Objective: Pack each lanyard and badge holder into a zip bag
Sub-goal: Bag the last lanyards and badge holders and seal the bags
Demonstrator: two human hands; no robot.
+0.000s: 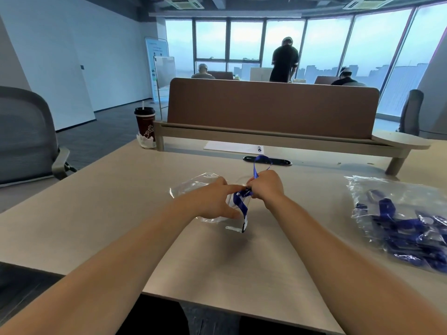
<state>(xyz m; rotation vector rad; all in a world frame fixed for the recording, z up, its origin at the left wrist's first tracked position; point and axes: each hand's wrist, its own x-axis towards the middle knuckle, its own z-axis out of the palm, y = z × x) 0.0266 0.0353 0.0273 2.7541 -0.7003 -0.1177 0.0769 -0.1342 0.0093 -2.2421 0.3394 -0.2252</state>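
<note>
One blue lanyard (pixel 242 204) in play, held up over the middle of the counter (pixel 101 213). The right hand (pixel 264 187) is a closed fist gripping the strap, with a loop poking out of the top of the fist. The rest trails down to a black clip and what looks like one clear badge holder (pixel 234 228), its low end at the counter. Hard to see, it's see-through.

The left hand (pixel 212 201) has its fingers mostly straight. The index reaches across to the strap right beside the fist, and the thumb is stretched out underneath. The palm is over some clear zip bags (pixel 193 187). No idea how many, the plastic all blends together.

Over by the right edge there's one big clear bag (pixel 399 213) stuffed with more blue lanyards, tangled, can't count those either.

Further back:
- one oval cable port (pixel 267 162), just behind the loop
- one sheet of paper (pixel 229 146) with one pen (pixel 259 148) on it, under the brown divider (pixel 271 105)
- one dark cup (pixel 144 122) with a straw at the far left corner, sitting in something white and crumpled

Two chairs: a grey mesh chair (pixel 24 131) off the left edge and a second chair (pixel 411 112) past the far right end.

Three people beyond the divider: one standing person (pixel 285 61) by the windows, a seated person (pixel 202 72) to the left and another seated person (pixel 346 77) to the right.
</note>
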